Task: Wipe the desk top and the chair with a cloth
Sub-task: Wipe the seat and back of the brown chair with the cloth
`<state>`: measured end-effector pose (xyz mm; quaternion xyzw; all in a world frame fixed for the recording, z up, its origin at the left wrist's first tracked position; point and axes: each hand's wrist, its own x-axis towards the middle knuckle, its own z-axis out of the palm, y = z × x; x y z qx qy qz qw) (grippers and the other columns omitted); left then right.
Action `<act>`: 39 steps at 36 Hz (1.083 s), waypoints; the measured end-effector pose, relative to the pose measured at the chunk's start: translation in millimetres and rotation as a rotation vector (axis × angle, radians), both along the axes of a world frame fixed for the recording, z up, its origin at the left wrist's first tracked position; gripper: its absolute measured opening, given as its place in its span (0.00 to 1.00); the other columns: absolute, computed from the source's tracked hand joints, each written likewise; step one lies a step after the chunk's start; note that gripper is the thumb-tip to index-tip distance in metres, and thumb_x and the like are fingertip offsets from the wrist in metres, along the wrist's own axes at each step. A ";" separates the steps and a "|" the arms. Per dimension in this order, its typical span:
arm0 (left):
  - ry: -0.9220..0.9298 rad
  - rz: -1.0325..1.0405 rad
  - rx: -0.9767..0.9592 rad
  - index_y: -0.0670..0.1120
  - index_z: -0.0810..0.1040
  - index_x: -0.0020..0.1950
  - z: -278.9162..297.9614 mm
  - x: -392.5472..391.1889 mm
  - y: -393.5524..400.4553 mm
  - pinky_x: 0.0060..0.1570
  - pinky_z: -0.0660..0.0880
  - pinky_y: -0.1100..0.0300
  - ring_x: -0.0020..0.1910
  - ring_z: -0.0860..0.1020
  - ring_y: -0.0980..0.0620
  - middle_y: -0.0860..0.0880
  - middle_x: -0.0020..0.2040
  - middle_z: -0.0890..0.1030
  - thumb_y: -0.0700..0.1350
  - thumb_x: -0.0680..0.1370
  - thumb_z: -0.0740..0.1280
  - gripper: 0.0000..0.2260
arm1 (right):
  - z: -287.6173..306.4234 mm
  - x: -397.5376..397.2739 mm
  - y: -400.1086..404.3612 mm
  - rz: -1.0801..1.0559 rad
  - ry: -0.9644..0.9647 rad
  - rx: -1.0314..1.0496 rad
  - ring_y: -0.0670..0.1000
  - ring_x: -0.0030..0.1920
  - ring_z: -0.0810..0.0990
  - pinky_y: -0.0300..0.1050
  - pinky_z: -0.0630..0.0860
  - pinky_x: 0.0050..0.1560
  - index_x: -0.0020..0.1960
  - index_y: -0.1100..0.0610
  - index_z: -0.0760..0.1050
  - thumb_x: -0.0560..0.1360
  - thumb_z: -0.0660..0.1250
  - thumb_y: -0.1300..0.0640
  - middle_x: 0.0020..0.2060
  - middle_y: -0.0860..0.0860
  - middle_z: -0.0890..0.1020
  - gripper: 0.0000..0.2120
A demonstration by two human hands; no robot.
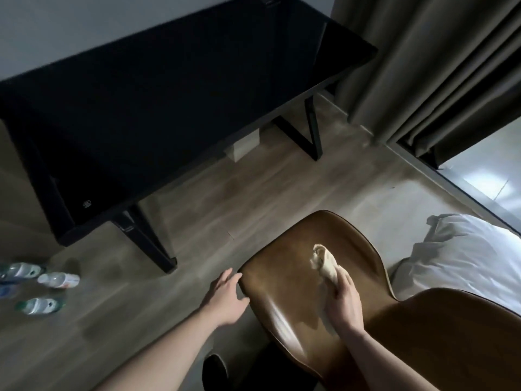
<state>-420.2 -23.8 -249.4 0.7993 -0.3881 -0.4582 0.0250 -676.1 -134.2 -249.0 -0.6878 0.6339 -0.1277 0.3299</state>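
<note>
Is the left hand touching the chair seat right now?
Touching. In the head view the left hand lies open at the front-left edge of the chair seat, fingertips on the rim, while the right hand holds the cloth.

- One view only, from the person's head, looking forward and steeply down.
- It sits close above the right hand, which grips the cloth on the chair seat.
- The left hand is left of that grip; the desk lies beyond it, up-frame.
- Wide-angle bending and what looks like motion blur soften the edges.
</note>
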 end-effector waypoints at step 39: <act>0.169 0.817 -0.406 0.53 0.57 0.81 -186.1 -101.0 60.6 0.65 0.74 0.48 0.63 0.77 0.40 0.43 0.70 0.75 0.46 0.78 0.61 0.31 | -165.9 -3.9 91.8 0.572 0.388 0.077 0.58 0.82 0.37 0.70 0.45 0.76 0.80 0.34 0.53 0.82 0.46 0.36 0.83 0.47 0.45 0.26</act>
